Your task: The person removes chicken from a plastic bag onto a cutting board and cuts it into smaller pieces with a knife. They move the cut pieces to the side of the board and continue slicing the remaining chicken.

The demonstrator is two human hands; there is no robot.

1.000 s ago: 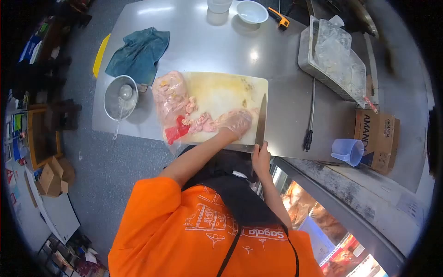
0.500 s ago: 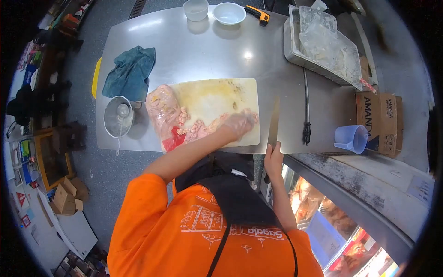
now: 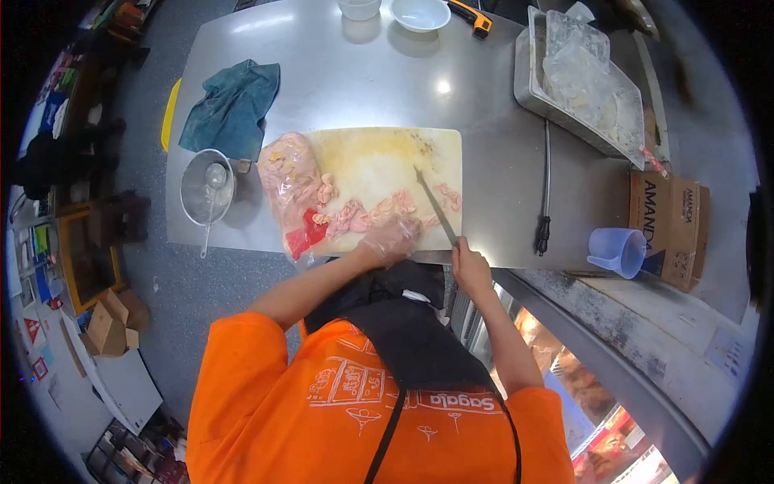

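A long knife (image 3: pixel 438 207) is in my right hand (image 3: pixel 471 268), its blade slanting up and left over the right part of the cutting board (image 3: pixel 363 153). My left hand (image 3: pixel 393 239), in a clear plastic glove, rests on the pale pink meat pieces (image 3: pixel 348 218) near the board's front edge; its fingers are partly hidden by the glove, so their grip is unclear. Small meat pieces (image 3: pixel 448 196) lie to the right of the blade. A clear bag of pink meat (image 3: pixel 292 173) with a red patch lies over the board's left edge.
On the steel table (image 3: pixel 500 185) are a teal cloth (image 3: pixel 230 109), a metal pot (image 3: pixel 193 189) with a ladle, bowls (image 3: pixel 420 14), an orange-black device (image 3: pixel 481 26), a sharpening rod (image 3: pixel 543 234), a metal tray (image 3: pixel 532 93) and a blue jug (image 3: pixel 617 252). A cardboard box (image 3: pixel 685 234) stands right.
My left hand has moved left and toward me along the meat. My right hand has swung the knife leftward, from beside the board to over it. The camera view has shifted slightly.
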